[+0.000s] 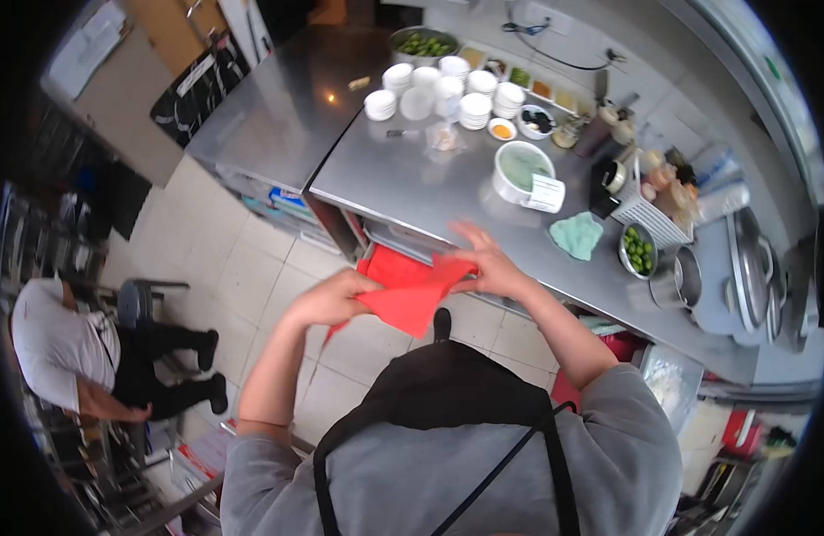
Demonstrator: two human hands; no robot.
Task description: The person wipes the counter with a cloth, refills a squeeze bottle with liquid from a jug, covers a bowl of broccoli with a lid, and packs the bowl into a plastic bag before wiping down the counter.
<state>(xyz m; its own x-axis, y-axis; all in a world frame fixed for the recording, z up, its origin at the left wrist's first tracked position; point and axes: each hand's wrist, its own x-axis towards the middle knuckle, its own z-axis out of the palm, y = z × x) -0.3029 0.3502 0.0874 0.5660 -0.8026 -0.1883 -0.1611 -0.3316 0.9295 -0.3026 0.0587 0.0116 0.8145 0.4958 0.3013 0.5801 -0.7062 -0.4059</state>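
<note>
A red cloth (403,306) is stretched between my two hands, in front of the steel counter's near edge. My left hand (332,297) is closed on its left end, fingertips partly behind the cloth. At the right end, my right hand (491,266) pinches it, with some fingers raised and blurred. Below the counter edge, just behind the cloth, is another red item (392,265). On the counter beyond my hands stands a white tub (522,171) with a label.
The steel counter (367,174) holds stacked white cups (448,87), a green cloth (575,236), a bowl of green pieces (638,250), a metal pot (676,279) and a white basket (646,214). Another person (63,344) is at the left near a stool (137,304).
</note>
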